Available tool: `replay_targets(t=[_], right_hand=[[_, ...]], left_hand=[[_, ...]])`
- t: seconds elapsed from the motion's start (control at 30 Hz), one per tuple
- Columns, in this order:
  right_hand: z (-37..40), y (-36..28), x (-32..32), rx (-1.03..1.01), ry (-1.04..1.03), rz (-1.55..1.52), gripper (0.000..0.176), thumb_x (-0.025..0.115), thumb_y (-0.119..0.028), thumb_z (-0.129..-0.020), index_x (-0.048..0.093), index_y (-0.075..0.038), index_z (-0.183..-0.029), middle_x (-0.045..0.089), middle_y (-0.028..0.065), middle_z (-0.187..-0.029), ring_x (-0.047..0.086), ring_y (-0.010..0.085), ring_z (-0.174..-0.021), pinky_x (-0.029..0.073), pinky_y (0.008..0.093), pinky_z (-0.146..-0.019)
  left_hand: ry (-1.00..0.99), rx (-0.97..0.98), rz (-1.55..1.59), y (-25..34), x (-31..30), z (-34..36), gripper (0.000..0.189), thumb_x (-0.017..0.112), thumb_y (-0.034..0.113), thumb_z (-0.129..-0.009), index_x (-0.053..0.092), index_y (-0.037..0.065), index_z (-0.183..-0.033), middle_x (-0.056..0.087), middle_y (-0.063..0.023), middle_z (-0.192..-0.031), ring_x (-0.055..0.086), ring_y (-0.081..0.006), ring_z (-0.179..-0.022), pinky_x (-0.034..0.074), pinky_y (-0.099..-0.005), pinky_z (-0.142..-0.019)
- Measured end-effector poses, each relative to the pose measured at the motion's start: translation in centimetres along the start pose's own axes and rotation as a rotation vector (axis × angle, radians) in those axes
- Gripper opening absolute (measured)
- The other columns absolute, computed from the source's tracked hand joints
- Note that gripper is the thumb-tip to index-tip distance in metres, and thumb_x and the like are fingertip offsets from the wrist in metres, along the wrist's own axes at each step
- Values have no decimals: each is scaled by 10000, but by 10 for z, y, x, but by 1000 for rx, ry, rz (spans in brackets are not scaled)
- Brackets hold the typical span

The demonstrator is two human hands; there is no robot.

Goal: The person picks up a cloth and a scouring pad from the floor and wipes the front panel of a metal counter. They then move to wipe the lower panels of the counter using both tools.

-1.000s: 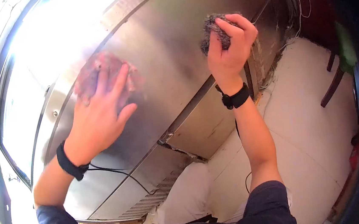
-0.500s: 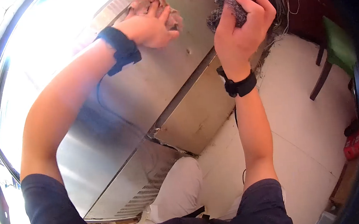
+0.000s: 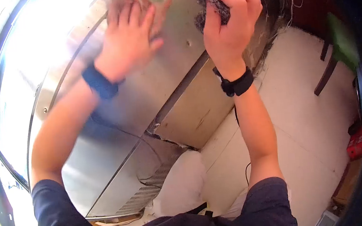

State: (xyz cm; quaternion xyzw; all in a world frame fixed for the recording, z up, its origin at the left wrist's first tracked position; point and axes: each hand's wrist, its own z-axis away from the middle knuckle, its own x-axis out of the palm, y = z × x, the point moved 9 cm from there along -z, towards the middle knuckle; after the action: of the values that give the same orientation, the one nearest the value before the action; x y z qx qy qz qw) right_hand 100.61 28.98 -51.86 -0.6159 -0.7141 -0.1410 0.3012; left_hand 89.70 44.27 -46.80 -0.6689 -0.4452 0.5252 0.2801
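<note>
My left hand (image 3: 127,42) presses a crumpled pinkish-brown cloth (image 3: 161,15) against the broad steel panel (image 3: 116,105). Its fingers are spread over the cloth, and motion blurs both a little. At the top of the view, my right hand (image 3: 231,26) is closed on a fuzzy, mottled grey cloth (image 3: 212,7), pinched between thumb and fingers. That bundle overlaps the upper right part of the steelwork. Each wrist wears a black band.
Below the panel runs a dark gap, then a lower steel panel (image 3: 187,110) and a vented section (image 3: 147,193). Pale floor (image 3: 296,103) lies to the right, with a green chair (image 3: 340,43) and a red object (image 3: 356,145). Thin wires (image 3: 290,4) hang at upper right.
My left hand has slid left over the steel with the pinkish-brown cloth, its fingers now flatter. My right hand has shifted slightly left and up, still gripping the grey cloth.
</note>
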Motion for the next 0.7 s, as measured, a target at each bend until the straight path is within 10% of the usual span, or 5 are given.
replay_targets(t=[0.57,0.7], right_hand=[[13,26,-2,-19,-115,108,206,647,59,-841,622,-8,-1034,598,177,-1100,579,355,-1025,460,405,-938],[13,29,-3,-19,-79,60,200,635,56,-861,615,-5,-1051,597,179,-1089,580,351,-1023,459,403,-942]], left_hand=[[-349,-166,325,110,47,135,763,703,416,-904,409,159,-1560,413,-184,-1567,464,-412,-1356,377,-511,-1127],[-224,-139,395,122,54,113,769,726,422,-874,437,175,-1543,469,-98,-1527,444,-287,-1396,342,-449,-1153]])
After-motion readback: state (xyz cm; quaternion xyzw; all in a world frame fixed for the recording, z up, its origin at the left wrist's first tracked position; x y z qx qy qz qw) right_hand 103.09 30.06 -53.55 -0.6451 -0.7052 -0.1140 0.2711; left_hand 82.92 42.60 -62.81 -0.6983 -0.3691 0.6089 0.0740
